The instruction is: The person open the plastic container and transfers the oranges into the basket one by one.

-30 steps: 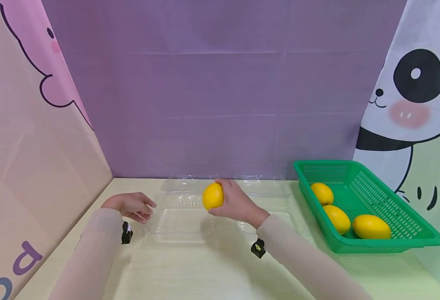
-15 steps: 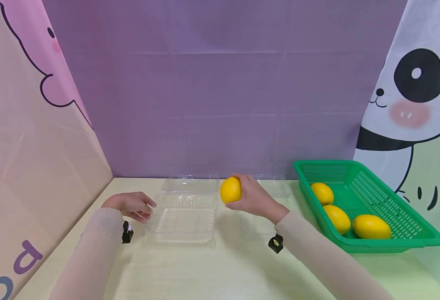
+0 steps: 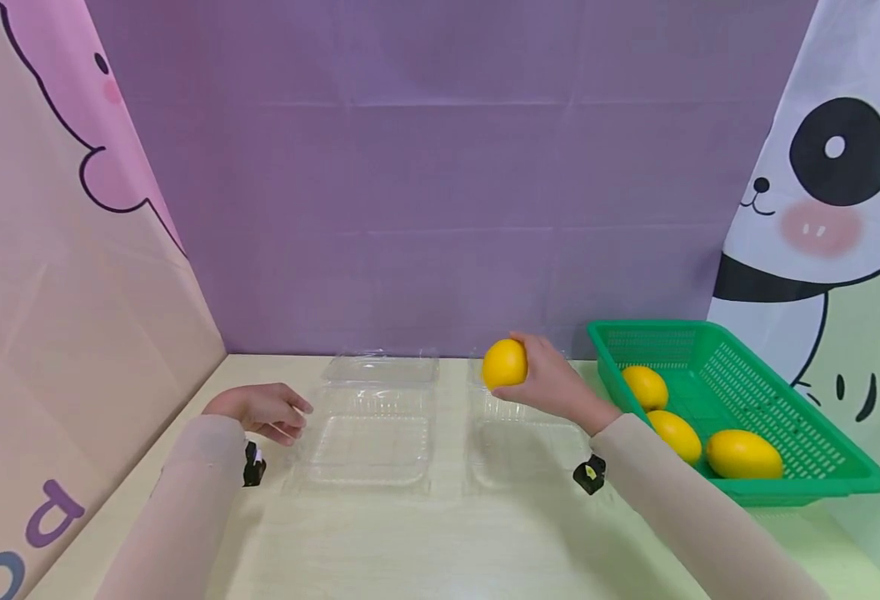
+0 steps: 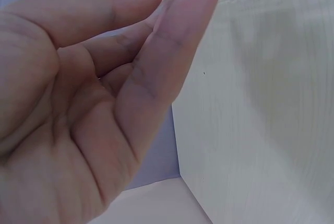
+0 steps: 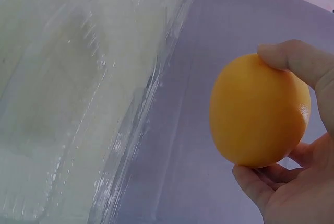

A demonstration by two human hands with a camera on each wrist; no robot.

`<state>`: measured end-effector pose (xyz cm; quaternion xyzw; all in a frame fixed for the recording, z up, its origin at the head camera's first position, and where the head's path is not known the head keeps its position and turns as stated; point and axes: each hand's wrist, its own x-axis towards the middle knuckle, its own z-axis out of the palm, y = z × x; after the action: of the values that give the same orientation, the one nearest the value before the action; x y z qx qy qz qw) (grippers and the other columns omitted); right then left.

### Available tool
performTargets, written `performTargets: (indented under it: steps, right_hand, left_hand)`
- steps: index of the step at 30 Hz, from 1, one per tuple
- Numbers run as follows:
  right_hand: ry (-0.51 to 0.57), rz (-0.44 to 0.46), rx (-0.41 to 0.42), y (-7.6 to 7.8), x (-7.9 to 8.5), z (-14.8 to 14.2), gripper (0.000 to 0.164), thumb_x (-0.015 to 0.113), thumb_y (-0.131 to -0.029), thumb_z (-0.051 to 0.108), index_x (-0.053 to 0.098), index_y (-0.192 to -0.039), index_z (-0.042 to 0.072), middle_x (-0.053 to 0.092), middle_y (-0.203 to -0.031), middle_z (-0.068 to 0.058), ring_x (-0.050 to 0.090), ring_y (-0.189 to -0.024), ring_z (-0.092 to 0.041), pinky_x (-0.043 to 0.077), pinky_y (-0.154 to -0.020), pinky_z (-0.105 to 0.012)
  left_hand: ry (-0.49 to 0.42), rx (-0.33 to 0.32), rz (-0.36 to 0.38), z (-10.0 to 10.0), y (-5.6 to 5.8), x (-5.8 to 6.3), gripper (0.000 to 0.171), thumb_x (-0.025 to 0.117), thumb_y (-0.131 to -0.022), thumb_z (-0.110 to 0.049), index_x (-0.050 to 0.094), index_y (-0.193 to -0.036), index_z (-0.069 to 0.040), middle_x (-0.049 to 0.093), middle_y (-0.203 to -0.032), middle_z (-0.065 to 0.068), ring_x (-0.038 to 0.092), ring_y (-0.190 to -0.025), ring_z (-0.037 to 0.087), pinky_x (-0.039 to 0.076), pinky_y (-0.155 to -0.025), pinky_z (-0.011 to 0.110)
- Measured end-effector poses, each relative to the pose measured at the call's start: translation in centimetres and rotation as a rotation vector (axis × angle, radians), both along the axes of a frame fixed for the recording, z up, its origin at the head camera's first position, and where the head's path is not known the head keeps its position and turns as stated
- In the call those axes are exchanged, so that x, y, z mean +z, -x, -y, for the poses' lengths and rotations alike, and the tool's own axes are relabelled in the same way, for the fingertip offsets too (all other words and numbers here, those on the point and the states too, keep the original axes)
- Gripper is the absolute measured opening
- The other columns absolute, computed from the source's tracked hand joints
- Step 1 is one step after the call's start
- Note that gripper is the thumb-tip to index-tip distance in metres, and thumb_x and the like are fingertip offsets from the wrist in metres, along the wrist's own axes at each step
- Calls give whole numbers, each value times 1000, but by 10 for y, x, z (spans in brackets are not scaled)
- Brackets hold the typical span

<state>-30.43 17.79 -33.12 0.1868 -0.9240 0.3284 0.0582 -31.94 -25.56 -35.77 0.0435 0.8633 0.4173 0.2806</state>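
Observation:
My right hand [image 3: 552, 379] grips a yellow lemon [image 3: 505, 364] between thumb and fingers, raised over the right-hand clear plastic box [image 3: 526, 450]. In the right wrist view the lemon [image 5: 259, 112] shows its rounded side, with the thumb at its top and fingertips below. My left hand [image 3: 267, 408] hangs with loosely bent fingers and holds nothing, just left of another clear plastic box [image 3: 372, 450]. Its relaxed palm [image 4: 68, 114] fills much of the left wrist view. Both boxes have their lids folded back.
A green plastic basket [image 3: 807, 417] stands at the right with three lemons in it, one of them a lemon [image 3: 743, 454] near the front. Behind the pale table [image 3: 380, 542] rises a purple backdrop [image 3: 410, 208]. Printed side panels with cartoon animals flank it.
My right hand has carried the lemon to the right and slightly up, from over the left box to over the right box. The left hand has stayed in place.

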Motion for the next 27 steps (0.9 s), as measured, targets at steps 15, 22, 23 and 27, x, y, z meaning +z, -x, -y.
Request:
performTargets:
  steps: [15, 22, 23, 27]
  right_hand:
    - [-52, -53, -63, 3, 3, -41, 87, 83, -81, 27, 36, -147, -6, 46, -137, -26, 50, -112, -39, 52, -91, -53]
    - [-62, -36, -88, -2, 12, -58, 87, 81, -84, 27, 33, -148, -6, 43, -139, -28, 51, -113, -41, 52, -89, -56]
    - [-63, -31, -90, -3, 13, -60, 87, 80, -84, 27, 33, -148, -6, 43, -139, -28, 50, -113, -41, 52, -89, -56]
    - [-68, -26, -102, -5, 16, -69, 86, 79, -85, 28, 32, -148, -7, 42, -139, -28, 48, -114, -42, 52, -88, -56]
  left_hand:
    - [-6, -5, 1, 0, 1, -1, 50, 56, -98, 0, 38, -141, 18, 60, -106, 19, 61, -88, 21, 59, -82, 33]
    - [-2, -1, 2, 1, 1, -2, 50, 57, -98, 0, 38, -141, 18, 60, -109, 20, 61, -91, 23, 58, -83, 35]
    - [-2, 2, 3, 0, 1, -2, 50, 57, -98, 0, 38, -141, 18, 60, -108, 20, 61, -91, 22, 58, -83, 35]
    - [-3, 2, 5, 0, 1, -1, 50, 56, -98, 0, 38, -141, 18, 60, -107, 20, 61, -90, 22, 58, -83, 34]
